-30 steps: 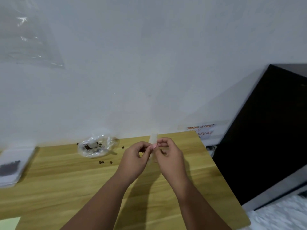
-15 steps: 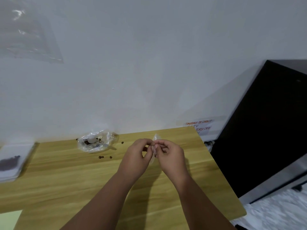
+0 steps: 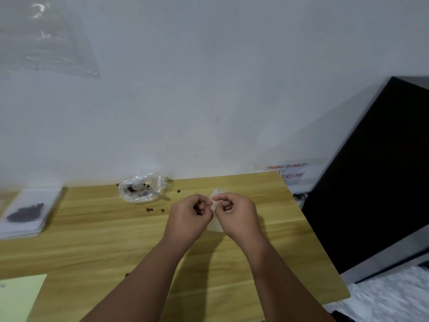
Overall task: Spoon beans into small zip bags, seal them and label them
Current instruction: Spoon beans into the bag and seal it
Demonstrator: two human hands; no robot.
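- The left hand (image 3: 190, 213) and right hand (image 3: 236, 212) meet above the surface (image 3: 92, 228). Each pinches the top edge of a small clear zip bag (image 3: 217, 226), likely to part its mouth for filling or to press it sealed. I cannot tell which.
- The zip bag hangs between the hands, well apart from the crumpled bean bag (image 3: 142, 188) by the wall.
- The zip bag is nearly transparent, so whether it holds beans is unclear. Something pale lies in the bean bag, perhaps a spoon.

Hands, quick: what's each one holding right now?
Left hand: pinching the small zip bag near its top.
Right hand: pinching the same bag.
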